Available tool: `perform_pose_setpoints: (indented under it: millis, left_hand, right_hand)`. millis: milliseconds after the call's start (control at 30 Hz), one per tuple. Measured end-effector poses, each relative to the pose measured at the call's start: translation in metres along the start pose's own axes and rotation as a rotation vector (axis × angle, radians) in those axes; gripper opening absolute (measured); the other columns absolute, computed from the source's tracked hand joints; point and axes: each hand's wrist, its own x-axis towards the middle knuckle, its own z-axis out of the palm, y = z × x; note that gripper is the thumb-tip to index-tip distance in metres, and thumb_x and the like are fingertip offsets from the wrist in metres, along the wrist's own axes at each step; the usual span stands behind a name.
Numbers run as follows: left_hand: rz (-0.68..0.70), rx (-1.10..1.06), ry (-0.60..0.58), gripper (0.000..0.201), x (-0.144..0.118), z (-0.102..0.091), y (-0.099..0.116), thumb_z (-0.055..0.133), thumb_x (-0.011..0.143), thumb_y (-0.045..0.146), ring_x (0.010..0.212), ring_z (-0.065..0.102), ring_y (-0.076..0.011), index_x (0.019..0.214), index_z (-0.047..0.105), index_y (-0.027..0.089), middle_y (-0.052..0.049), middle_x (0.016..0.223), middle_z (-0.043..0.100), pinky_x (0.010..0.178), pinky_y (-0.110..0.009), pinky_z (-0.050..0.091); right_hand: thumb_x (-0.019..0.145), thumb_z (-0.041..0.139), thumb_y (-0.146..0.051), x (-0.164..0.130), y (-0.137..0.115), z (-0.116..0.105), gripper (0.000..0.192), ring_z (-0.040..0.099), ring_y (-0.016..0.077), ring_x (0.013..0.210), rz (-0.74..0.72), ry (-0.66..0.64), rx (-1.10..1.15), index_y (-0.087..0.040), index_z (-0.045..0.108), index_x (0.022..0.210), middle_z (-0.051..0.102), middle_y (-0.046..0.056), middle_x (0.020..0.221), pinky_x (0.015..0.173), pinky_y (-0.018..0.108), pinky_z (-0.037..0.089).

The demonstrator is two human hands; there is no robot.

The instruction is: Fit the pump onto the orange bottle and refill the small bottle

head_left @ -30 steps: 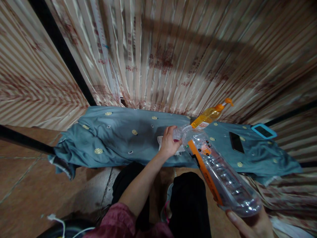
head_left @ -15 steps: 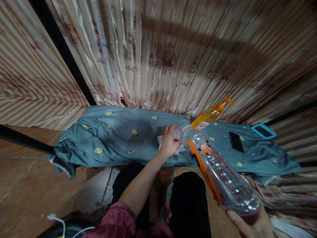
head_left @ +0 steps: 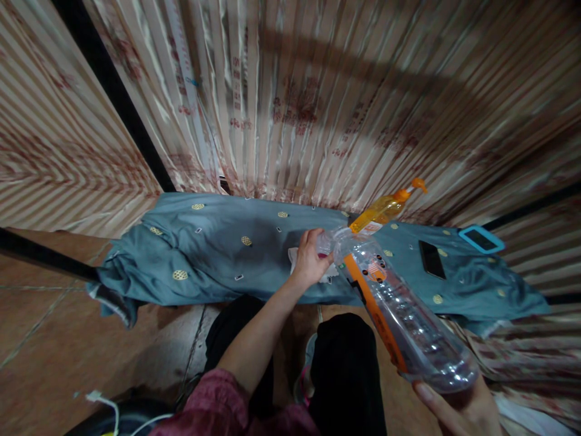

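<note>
A large clear plastic bottle with an orange label lies tilted, neck pointing away from me. My right hand grips its base at the lower right. My left hand is closed around the bottle's neck and cap end, above a white cloth that lies on the blue-grey patterned fabric. The cap itself is hidden by my fingers.
An orange pump bottle stands tilted just behind the clear bottle. A black phone and a blue-framed device lie on the fabric at right. Striped curtains hang behind. White cables lie on the tiled floor.
</note>
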Motion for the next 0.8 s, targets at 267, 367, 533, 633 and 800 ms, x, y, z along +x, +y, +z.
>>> perform_pose_setpoints:
  millis: [267, 367, 533, 633, 800]
  left_hand:
    - [-0.006, -0.011, -0.011, 0.051, 0.0000, -0.0003, 0.0005, 0.073, 0.074, 0.021, 0.117, 0.056, -0.0278, 0.119, 0.052, 0.016, -0.012, 0.120, 0.058, 0.102, -0.043, 0.046]
    - [-0.012, -0.008, -0.010, 0.050, 0.0002, -0.0006, 0.0011, 0.073, 0.073, 0.021, 0.117, 0.056, -0.0279, 0.119, 0.053, 0.017, -0.011, 0.120, 0.058, 0.102, -0.043, 0.046]
    - [-0.013, -0.015, -0.018, 0.050, 0.0003, -0.0010, 0.0015, 0.073, 0.074, 0.023, 0.118, 0.056, -0.0273, 0.119, 0.052, 0.016, -0.012, 0.120, 0.057, 0.102, -0.042, 0.046]
    - [-0.013, -0.019, -0.010, 0.049, -0.0001, -0.0008, 0.0014, 0.072, 0.074, 0.022, 0.117, 0.056, -0.0271, 0.118, 0.052, 0.016, -0.011, 0.119, 0.058, 0.102, -0.042, 0.046]
    - [-0.010, -0.026, -0.007, 0.049, 0.0000, 0.0002, 0.0005, 0.072, 0.073, 0.018, 0.118, 0.055, -0.0279, 0.118, 0.052, 0.017, -0.011, 0.119, 0.058, 0.102, -0.043, 0.046]
  right_hand:
    - [0.050, 0.084, -0.055, 0.0026, 0.0061, -0.0034, 0.081, 0.054, 0.0311, 0.100, -0.003, -0.015, -0.006, -0.024, 0.051, 0.116, 0.059, 0.007, 0.106, 0.097, 0.046, 0.035]
    - [0.052, 0.084, -0.054, 0.0019, 0.0067, -0.0035, 0.077, 0.054, 0.0288, 0.097, 0.008, -0.020, 0.016, -0.025, 0.051, 0.116, 0.059, 0.006, 0.104, 0.095, 0.044, 0.036]
    - [0.051, 0.085, -0.052, 0.0011, 0.0061, -0.0022, 0.074, 0.053, 0.0281, 0.097, 0.020, -0.024, 0.059, -0.026, 0.053, 0.113, 0.058, 0.005, 0.103, 0.095, 0.043, 0.036]
    - [0.049, 0.085, -0.055, 0.0004, 0.0038, -0.0014, 0.078, 0.053, 0.0291, 0.100, 0.026, -0.008, 0.043, -0.025, 0.053, 0.114, 0.060, 0.006, 0.105, 0.095, 0.043, 0.037]
    - [0.052, 0.084, -0.056, -0.0007, 0.0004, -0.0019, 0.076, 0.057, 0.0257, 0.097, 0.028, -0.018, 0.009, -0.026, 0.053, 0.114, 0.063, 0.005, 0.104, 0.091, 0.037, 0.041]
